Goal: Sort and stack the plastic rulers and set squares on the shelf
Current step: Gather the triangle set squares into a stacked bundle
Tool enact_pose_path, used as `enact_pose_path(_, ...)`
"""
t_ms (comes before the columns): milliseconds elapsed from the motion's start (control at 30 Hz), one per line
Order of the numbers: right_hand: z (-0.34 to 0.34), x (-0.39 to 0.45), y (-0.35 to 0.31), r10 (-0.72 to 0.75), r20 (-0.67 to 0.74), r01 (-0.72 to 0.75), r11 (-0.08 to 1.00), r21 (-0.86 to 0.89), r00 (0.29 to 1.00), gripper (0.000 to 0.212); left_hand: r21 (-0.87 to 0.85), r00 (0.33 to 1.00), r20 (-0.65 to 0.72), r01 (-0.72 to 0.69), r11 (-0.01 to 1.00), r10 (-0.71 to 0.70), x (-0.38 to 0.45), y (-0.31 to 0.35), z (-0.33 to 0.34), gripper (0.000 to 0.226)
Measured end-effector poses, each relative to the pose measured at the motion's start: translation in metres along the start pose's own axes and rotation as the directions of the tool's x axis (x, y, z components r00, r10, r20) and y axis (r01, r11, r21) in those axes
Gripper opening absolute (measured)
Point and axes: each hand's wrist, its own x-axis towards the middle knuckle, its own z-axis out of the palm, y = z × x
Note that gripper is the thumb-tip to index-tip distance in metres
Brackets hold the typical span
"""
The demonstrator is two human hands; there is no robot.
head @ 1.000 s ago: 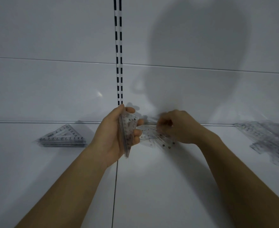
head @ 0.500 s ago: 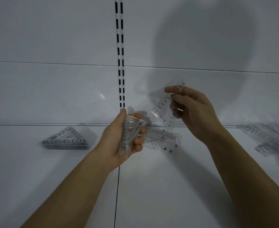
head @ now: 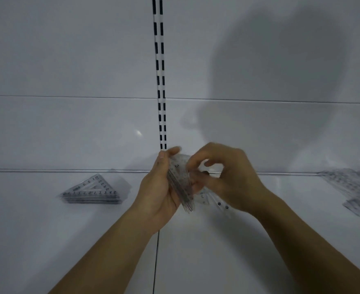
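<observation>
Right hand (head: 227, 179) lowered, pinching onto left hand's (head: 161, 187) gripped fan of clear plastic set squares (head: 181, 183)

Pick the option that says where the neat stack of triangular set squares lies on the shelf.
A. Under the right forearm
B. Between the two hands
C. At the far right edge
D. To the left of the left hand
D: the stack of set squares lies flat on the shelf, left of the left hand.

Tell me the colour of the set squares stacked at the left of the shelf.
Clear plastic with black numerals; the stacked set squares show in the head view.
</observation>
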Motion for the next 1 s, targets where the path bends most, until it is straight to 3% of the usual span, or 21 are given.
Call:
enact_pose_path(100, 0.001, -0.002, 0.0, 0.039, 0.198, -0.047, 0.998, 0.04, 0.979, 0.033, 0.081, 0.999, 0.026, -0.03, 0.996, 0.028, 0.0, -0.001, 0.0, 0.04)
enact_pose_path(200, -0.003, -0.001, 0.002, 0.11, 0.162, -0.126, 0.987, 0.097, 0.981, 0.036, 0.18, 0.992, 0.045, -0.127, 0.975, 0.121, -0.001, -0.003, 0.001, 0.036)
enact_pose_path(300, -0.007, 0.001, 0.013, 0.239, 0.048, -0.235, 0.97, -0.065, 0.97, 0.027, 0.243, 0.973, 0.009, -0.227, 0.943, 0.232, 0.0, 0.005, -0.002, 0.031)
enact_pose_path(367, -0.012, 0.0, 0.024, 0.374, 0.147, -0.336, 0.913, -0.233, 0.916, 0.018, 0.253, 0.967, -0.004, -0.246, 0.935, 0.256, 0.002, 0.013, -0.005, 0.031)
enact_pose_path(433, -0.012, -0.004, 0.034, 0.477, 0.306, -0.331, 0.843, -0.425, 0.824, 0.046, 0.245, 0.967, 0.016, -0.252, 0.936, 0.256, 0.003, 0.019, -0.007, 0.034)
enact_pose_path(500, -0.008, -0.005, 0.04, 0.492, 0.33, -0.316, 0.828, -0.463, 0.806, 0.048, 0.259, 0.969, 0.049, -0.248, 0.934, 0.243, 0.002, 0.018, -0.008, 0.04)
enact_pose_path(667, -0.009, -0.003, 0.046, 0.471, 0.227, -0.375, 0.854, -0.361, 0.853, 0.008, 0.352, 0.971, 0.076, -0.24, 0.905, 0.228, 0.004, 0.006, -0.007, 0.043)
enact_pose_path(767, -0.014, -0.003, 0.047, 0.441, 0.168, -0.386, 0.879, -0.281, 0.882, 0.01, 0.366, 0.966, 0.074, -0.256, 0.895, 0.247, 0.007, 0.003, -0.009, 0.045)
enact_pose_path(867, -0.022, -0.001, 0.045, 0.472, 0.1, -0.478, 0.877, 0.054, 0.876, 0.013, 0.359, 0.97, 0.047, -0.239, 0.902, 0.238, 0.01, 0.0, -0.009, 0.049)
enact_pose_path(1000, -0.028, 0.002, 0.038, 0.509, 0.121, -0.504, 0.737, 0.45, 0.852, 0.025, 0.342, 0.969, 0.03, -0.24, 0.909, 0.245, 0.011, -0.003, -0.006, 0.053)
